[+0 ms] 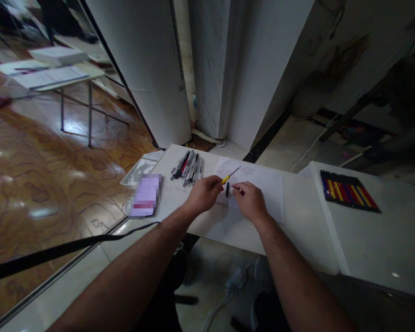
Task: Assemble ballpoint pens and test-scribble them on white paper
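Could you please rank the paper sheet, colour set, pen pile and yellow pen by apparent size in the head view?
1. paper sheet
2. colour set
3. pen pile
4. yellow pen

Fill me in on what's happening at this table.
A person works at a white table. The left hand holds a slim yellow-and-black pen over a white sheet of paper. The right hand rests on that sheet, fingertips beside a small black piece; whether it grips it is unclear. A bunch of loose pens lies beyond the left hand, and a flat set of coloured sticks sits to the right.
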`<state>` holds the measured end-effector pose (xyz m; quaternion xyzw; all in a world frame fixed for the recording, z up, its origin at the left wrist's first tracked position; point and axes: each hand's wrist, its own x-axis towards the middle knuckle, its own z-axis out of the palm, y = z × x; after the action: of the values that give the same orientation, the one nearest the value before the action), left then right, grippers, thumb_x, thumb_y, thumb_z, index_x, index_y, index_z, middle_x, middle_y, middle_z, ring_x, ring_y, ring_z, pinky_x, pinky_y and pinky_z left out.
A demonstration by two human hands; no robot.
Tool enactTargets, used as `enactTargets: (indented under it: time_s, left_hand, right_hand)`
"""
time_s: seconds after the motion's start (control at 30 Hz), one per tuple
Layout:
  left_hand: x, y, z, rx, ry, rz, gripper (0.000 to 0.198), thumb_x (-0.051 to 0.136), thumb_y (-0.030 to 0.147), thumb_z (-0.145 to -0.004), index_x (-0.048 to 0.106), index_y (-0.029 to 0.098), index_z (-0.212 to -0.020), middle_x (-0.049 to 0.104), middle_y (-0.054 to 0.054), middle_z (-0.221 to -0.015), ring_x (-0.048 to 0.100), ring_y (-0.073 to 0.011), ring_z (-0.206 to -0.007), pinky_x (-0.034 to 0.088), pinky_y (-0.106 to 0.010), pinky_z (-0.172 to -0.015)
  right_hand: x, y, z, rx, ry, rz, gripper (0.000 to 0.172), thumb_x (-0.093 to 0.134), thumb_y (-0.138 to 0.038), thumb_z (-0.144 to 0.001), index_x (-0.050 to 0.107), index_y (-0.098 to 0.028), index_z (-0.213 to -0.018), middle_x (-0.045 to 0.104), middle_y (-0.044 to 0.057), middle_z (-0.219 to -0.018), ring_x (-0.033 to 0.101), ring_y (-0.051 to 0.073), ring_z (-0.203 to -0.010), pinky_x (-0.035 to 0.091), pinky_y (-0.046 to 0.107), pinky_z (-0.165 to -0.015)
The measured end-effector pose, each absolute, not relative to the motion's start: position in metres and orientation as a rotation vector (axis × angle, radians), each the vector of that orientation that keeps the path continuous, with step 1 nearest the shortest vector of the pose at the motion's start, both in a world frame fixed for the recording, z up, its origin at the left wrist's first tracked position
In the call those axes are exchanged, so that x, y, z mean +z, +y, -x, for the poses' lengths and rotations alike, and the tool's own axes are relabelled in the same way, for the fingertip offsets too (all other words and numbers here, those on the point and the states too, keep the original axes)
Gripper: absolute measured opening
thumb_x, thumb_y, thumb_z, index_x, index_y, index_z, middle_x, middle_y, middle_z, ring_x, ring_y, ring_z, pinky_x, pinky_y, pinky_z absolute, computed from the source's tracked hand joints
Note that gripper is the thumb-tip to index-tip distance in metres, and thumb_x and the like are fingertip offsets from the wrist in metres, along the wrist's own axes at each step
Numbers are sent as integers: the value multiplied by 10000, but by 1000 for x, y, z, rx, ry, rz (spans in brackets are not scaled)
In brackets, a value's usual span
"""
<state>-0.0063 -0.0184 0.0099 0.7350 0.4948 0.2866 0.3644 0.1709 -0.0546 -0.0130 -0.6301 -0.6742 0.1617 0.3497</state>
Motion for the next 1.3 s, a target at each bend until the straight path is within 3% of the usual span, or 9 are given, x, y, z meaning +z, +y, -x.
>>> enactTargets:
  time_s: [0.37, 0.6, 0.83, 1.3]
  left_hand:
    - [5, -15, 5, 779, 1402, -1788, 179, 487, 202, -846, 662, 181, -877, 732, -33, -802, 655, -150, -730, 465, -246, -654]
    - [0, -12, 5, 829, 1321, -1620, 155, 505, 229, -850, 642, 160, -871, 717, -44, -756, 649, -135, -683, 473, -242, -631]
    - [6, -12, 4, 817, 1322, -1498, 143, 549, 257, -833, 640, 147, -824, 717, -56, -745, 622, -124, -623, 445, -231, -568]
    - [5, -13, 3, 803, 1307, -1502, 164, 557, 271, -816, 663, 147, -836, 719, -61, -767, 621, -135, -639, 420, -232, -552]
  right_hand:
    - [-11, -61, -166, 356, -2089, 1704, 319, 555, -216, -876, 692, -269, -1159, 655, 68, -1088, 601, 203, -992, 461, 294, -858]
    - [-12, -59, -169, 274, -1979, 1833, 199, 544, -233, -878, 728, -227, -954, 677, 65, -981, 615, 204, -922, 459, 294, -813]
    - [-13, -59, -172, 230, -1995, 1895, 253, 536, -263, -893, 704, -236, -1080, 671, 74, -1032, 611, 202, -963, 444, 285, -821]
    - [-16, -57, -174, 210, -1948, 2099, 70, 615, -242, -831, 651, -223, -887, 668, 47, -889, 616, 181, -813, 404, 268, -709]
